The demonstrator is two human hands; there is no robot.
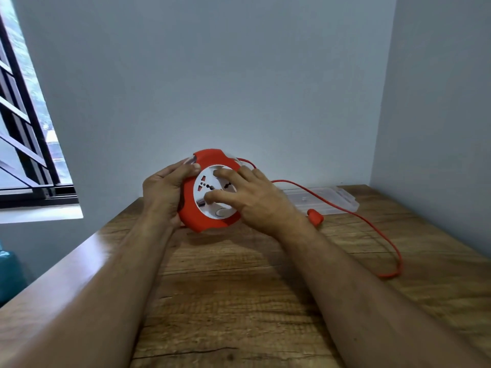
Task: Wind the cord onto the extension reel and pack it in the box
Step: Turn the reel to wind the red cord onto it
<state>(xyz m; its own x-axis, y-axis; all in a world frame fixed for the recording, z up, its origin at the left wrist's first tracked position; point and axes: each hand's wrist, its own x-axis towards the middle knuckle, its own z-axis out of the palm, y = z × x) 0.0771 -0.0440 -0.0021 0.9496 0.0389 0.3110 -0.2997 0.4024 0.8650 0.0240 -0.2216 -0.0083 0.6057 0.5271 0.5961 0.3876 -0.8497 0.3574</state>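
Observation:
A round red extension reel [196, 213] with a white socket face is tilted up off the wooden table [239, 301]. My left hand [163, 192] grips its left rim. My right hand [252, 197] lies on the white centre disc with fingers spread and pressed against it. A red cord [372, 229] leaves the reel's top right, runs across the table in a long loop to the right and ends in a red plug [315, 217] just right of my right wrist. A clear plastic box [329, 201] lies flat behind the plug, near the wall.
Walls close the table at the back and right. A window with dark bars [24, 128] is at the left. A teal object [6, 274] stands below the table's left edge.

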